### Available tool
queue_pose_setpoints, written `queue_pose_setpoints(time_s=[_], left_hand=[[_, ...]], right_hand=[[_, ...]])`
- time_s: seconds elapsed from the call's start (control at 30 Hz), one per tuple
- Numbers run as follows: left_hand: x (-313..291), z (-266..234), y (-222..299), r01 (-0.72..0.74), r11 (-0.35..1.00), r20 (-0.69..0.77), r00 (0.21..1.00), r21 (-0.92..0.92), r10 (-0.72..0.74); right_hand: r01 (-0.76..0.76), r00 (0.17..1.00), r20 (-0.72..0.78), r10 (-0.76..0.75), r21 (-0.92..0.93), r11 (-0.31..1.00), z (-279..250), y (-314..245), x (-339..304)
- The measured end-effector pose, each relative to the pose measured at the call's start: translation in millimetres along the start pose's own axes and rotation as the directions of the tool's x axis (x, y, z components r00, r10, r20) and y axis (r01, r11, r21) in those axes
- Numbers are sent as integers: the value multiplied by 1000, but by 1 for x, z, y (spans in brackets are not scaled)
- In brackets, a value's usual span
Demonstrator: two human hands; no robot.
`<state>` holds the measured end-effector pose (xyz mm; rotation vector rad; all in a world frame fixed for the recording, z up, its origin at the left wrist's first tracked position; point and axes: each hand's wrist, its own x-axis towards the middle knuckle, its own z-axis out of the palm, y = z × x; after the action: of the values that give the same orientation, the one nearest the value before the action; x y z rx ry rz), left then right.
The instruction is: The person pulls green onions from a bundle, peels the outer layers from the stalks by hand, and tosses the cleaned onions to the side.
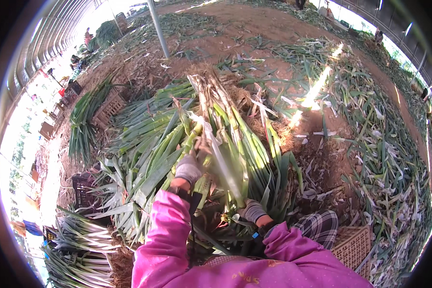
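My left hand [189, 168], in a pale knit glove, is closed around a green onion stalk near the middle of the heap; its fingertips are partly blurred. My right hand [253, 210], in a striped grey glove, grips the near, green end of a long green onion [221, 161]. That stalk slants away from me, its pale, peeling end pointing to the far side, and motion smears it. Around both hands lies a heap of large green onions [153, 149], leaves toward the left and near side. Some have dry, brownish outer skins and tangled roots [285, 137].
Trimmed green onions with white shanks [86, 237] lie in bundles at the lower left. A tan crate [353, 247] stands by my right knee, another [111, 108] at far left beside a dark crate [83, 189]. Leaf scraps [389, 158] cover the right ground. A metal post [158, 29] rises behind.
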<state>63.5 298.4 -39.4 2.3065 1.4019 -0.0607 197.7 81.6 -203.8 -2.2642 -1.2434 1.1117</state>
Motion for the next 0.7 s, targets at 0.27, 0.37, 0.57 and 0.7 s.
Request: queue_pose_setpoints(time_s=[0.27, 0.37, 0.57, 0.7], left_hand=[[-70, 31, -1, -202, 968, -139, 974, -150, 181], [-83, 38, -2, 40, 951, -53, 997, -306, -58], [-102, 100, -46, -166, 702, -211, 977, -692, 23], [-125, 88, -30, -114, 919, -91, 992, -377, 86]], right_hand=[[22, 984, -179, 22, 242, 970, 24, 40, 32], [120, 993, -93, -76, 743, 659, 7, 21, 23], [355, 935, -354, -23, 930, 97, -62, -15, -32], [670, 682, -702, 205, 712, 209, -144, 0, -49]])
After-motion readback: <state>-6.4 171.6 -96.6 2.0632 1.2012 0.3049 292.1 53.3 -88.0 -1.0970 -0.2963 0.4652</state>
